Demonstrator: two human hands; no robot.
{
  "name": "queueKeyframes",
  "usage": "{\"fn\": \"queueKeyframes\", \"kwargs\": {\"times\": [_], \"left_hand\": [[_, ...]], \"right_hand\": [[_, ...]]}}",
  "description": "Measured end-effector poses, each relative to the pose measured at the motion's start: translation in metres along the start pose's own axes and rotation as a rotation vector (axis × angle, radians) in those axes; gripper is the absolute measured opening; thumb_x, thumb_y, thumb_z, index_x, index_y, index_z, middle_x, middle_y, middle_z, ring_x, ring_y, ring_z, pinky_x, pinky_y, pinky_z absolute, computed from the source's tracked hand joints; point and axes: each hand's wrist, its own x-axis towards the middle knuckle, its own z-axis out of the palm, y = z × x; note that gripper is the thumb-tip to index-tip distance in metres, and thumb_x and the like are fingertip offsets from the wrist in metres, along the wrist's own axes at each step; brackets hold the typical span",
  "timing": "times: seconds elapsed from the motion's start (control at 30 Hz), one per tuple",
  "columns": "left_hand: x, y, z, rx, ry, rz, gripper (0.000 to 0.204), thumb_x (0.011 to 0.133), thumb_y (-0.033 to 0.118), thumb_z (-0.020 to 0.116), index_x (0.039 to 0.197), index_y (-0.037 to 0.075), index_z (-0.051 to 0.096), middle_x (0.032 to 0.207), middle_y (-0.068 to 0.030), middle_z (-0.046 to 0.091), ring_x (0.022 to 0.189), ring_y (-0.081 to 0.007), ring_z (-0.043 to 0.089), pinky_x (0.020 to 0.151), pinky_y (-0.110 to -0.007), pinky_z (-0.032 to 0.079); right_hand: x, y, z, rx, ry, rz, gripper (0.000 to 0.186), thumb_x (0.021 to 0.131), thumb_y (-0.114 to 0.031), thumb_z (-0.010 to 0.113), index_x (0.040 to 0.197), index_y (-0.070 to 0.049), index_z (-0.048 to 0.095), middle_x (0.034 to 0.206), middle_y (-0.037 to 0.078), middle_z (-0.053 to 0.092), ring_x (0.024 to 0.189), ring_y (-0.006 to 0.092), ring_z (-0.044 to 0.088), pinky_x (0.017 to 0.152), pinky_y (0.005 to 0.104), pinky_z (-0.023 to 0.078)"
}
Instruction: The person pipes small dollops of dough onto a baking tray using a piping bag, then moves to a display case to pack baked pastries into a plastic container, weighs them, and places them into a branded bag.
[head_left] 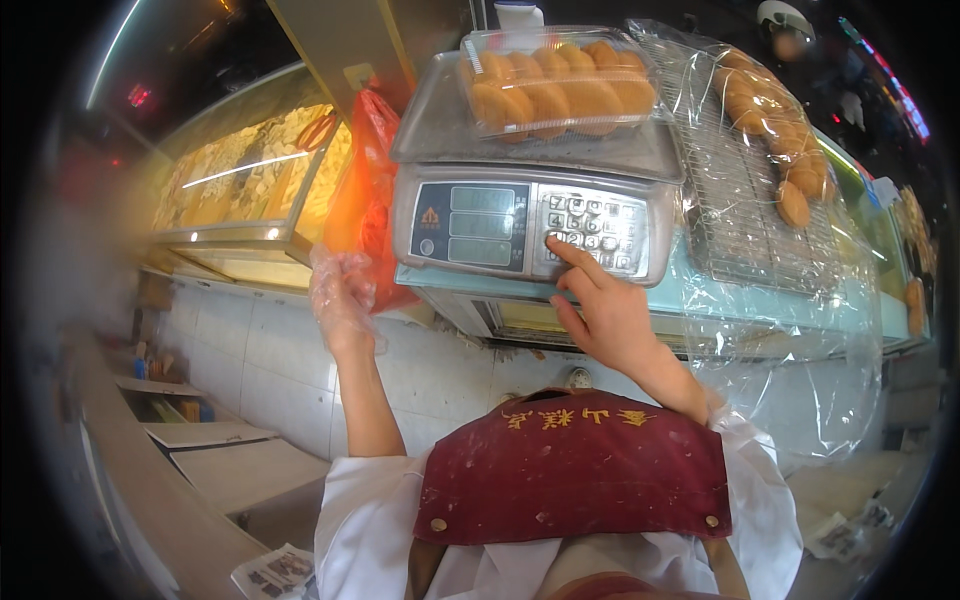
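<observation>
A grey digital scale (655,235) stands on the counter before me, its metal pan (430,120) at the back. On the pan rests a clear plastic box (470,75) holding several golden-brown cakes (592,100). My right hand (610,315) is bare and holds nothing. Its index fingertip touches the left side of the scale's keypad (610,215), the thumb apart below. Left of the scale, my left hand (342,290) wears a thin clear plastic glove. It is beside a hanging bunch of red plastic bags (372,190), fingers loosely bent, with nothing visible in it.
At the right, a wire rack (735,215) under clear plastic film (790,370) carries several round buns (765,105). A lit display case (240,180) with pale goods is at the far left. Below it are white floor tiles (270,345) and a low shelf (230,465).
</observation>
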Motion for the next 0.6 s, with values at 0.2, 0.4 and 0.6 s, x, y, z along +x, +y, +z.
{"fn": "queueKeyframes", "kwargs": {"times": [0.2, 0.4, 0.6], "left_hand": [[0.005, -0.007, 0.001, 0.047, -0.021, -0.007, 0.02, 0.093, 0.029, 0.05, 0.092, 0.009, 0.052, 0.074, -0.0041, 0.059, 0.048, -0.0085, 0.042, 0.045, -0.021, 0.032], [0.004, -0.007, 0.002, 0.081, -0.057, -0.066, 0.018, 0.093, 0.029, 0.049, 0.096, 0.012, 0.052, 0.078, -0.0033, 0.06, 0.049, -0.0081, 0.042, 0.046, -0.021, 0.032], [-0.001, -0.001, 0.003, 0.015, 0.002, -0.005, 0.033, 0.091, 0.04, 0.053, 0.084, 0.008, 0.048, 0.072, -0.0028, 0.053, 0.049, -0.0073, 0.041, 0.041, -0.02, 0.031]], "right_hand": [[0.019, 0.001, -0.012, 0.043, 0.039, 0.1, 0.014, 0.078, -0.011, 0.061, 0.08, -0.005, 0.05, 0.12, 0.007, 0.056, 0.063, 0.0269, 0.061, 0.051, 0.0355, 0.048], [0.025, 0.007, -0.01, -0.007, 0.041, 0.088, 0.012, 0.078, -0.011, 0.06, 0.079, -0.004, 0.05, 0.117, 0.007, 0.058, 0.062, 0.027, 0.061, 0.05, 0.036, 0.048], [-0.013, -0.002, -0.012, -0.015, 0.001, 0.049, 0.01, 0.076, -0.007, 0.06, 0.079, -0.005, 0.05, 0.114, 0.006, 0.06, 0.059, 0.0246, 0.06, 0.048, 0.0349, 0.047]]}}
